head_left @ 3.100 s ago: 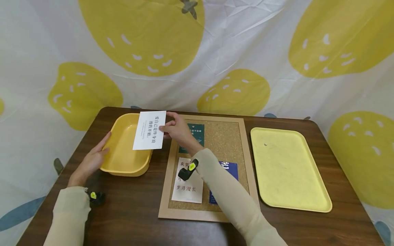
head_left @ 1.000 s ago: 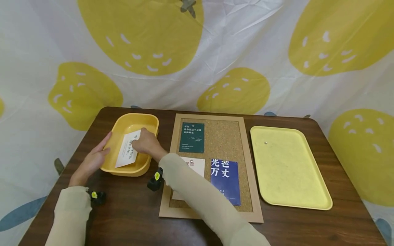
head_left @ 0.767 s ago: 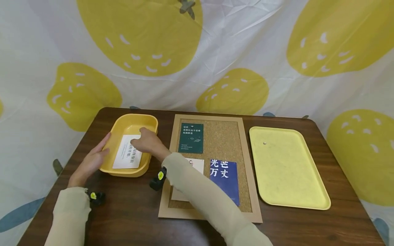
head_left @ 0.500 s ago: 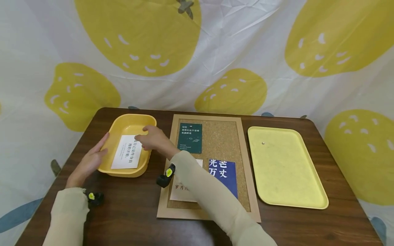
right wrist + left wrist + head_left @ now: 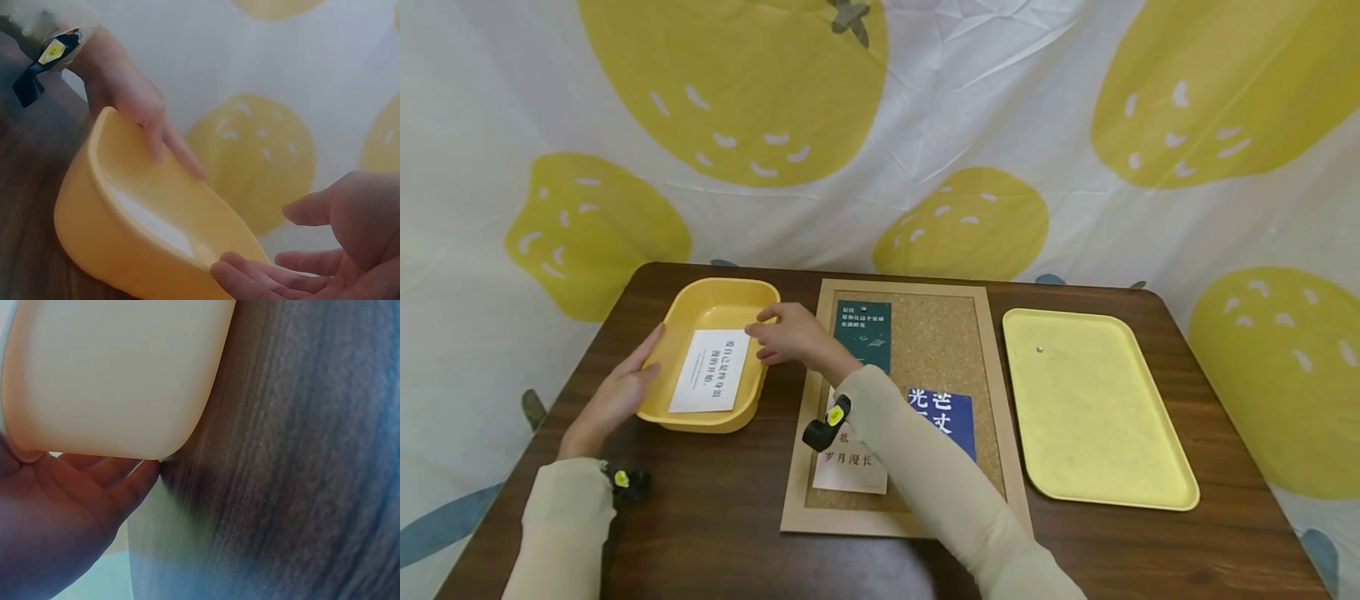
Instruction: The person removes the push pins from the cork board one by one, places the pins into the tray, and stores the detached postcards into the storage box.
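Note:
A yellow plastic basin (image 5: 718, 423) stands at the left of the table, and a white card with dark printed characters (image 5: 708, 372) lies inside it. My left hand (image 5: 616, 395) holds the basin's left rim, thumb over the inner side and the other fingers along the outer wall, as the left wrist view also shows. Over the basin's right rim is my right hand (image 5: 793, 335), with nothing in it. In the right wrist view its thumb and fingers (image 5: 244, 275) are spread apart, fingertips right at the rim.
A wood-framed cork board (image 5: 936, 337) lies mid-table with a green card (image 5: 863, 335), a white card (image 5: 848, 475) and a blue card (image 5: 943, 417) on it; my right forearm crosses it. A pale yellow tray (image 5: 1097, 417) holding one small pin (image 5: 1039, 350) lies at the right.
My right hand has brought the white card from above the basin down into it, let go, and drawn back to the right. The left hand stays at the basin's rim.

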Action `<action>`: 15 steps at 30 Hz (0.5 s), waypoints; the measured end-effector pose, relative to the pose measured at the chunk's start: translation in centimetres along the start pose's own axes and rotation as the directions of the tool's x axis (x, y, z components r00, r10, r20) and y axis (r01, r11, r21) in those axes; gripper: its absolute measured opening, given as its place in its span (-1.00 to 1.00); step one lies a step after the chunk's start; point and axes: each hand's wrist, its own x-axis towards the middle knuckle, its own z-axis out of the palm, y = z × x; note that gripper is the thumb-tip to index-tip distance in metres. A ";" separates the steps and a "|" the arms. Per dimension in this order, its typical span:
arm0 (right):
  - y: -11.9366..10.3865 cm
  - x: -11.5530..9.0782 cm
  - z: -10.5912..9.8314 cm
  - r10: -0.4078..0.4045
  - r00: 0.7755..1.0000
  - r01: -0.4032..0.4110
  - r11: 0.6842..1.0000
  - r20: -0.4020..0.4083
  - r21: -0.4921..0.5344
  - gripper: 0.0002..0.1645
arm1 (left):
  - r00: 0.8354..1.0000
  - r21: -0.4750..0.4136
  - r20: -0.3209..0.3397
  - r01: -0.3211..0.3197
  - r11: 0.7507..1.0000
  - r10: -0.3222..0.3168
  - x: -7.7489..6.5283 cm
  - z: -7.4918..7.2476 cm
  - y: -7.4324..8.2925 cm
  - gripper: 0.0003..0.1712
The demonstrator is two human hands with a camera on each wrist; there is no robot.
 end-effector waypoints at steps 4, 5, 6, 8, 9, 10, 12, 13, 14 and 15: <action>0.3 -0.1 -1.0 -0.015 1.000 0.015 0.999 0.007 0.051 -0.60 | 1.000 0.013 -0.002 0.014 1.000 -0.014 0.0 0.0 0.1 -0.34; 0.4 -0.2 -1.3 -0.016 1.000 0.016 0.998 0.005 0.056 -0.62 | 1.000 0.014 -0.004 0.015 1.000 -0.015 0.0 0.0 0.1 -0.33; 0.5 -0.2 -1.5 -0.019 1.000 0.018 0.998 0.004 0.061 -0.62 | 1.000 0.013 -0.006 0.015 1.000 -0.015 0.1 0.0 0.0 -0.33; 0.8 -0.1 -2.0 -0.022 1.000 0.022 0.998 0.006 0.063 -0.61 | 1.000 0.011 -0.011 0.011 1.000 -0.011 0.0 0.0 0.0 -0.33; 1.0 -0.1 -2.3 -0.025 1.000 0.024 0.998 0.006 0.060 -0.59 | 1.000 0.006 -0.014 0.009 1.000 -0.009 0.0 0.0 0.0 -0.33; 1.2 0.0 -2.5 -0.026 1.000 0.026 0.998 0.008 0.061 -0.58 | 1.000 0.002 -0.017 0.007 1.000 -0.007 0.0 0.0 0.0 -0.33; 1.6 0.1 -3.0 -0.026 1.000 0.026 0.998 0.009 0.064 -0.56 | 1.000 -0.006 -0.020 0.003 1.000 -0.003 0.0 0.0 -0.1 -0.33; 1.8 0.2 -3.3 -0.023 1.000 0.023 0.998 0.007 0.058 -0.56 | 1.000 -0.009 -0.022 0.000 1.000 0.000 -0.1 0.0 -0.1 -0.32; 2.0 0.2 -3.6 -0.021 1.000 0.021 0.998 0.009 0.054 -0.55 | 1.000 -0.012 -0.024 -0.002 1.000 0.001 -0.1 -0.1 -0.1 -0.32; 2.1 0.2 -3.8 -0.019 1.000 0.019 0.998 0.007 0.053 -0.55 | 1.000 -0.011 -0.024 -0.001 1.000 0.001 -0.1 0.0 -0.1 -0.32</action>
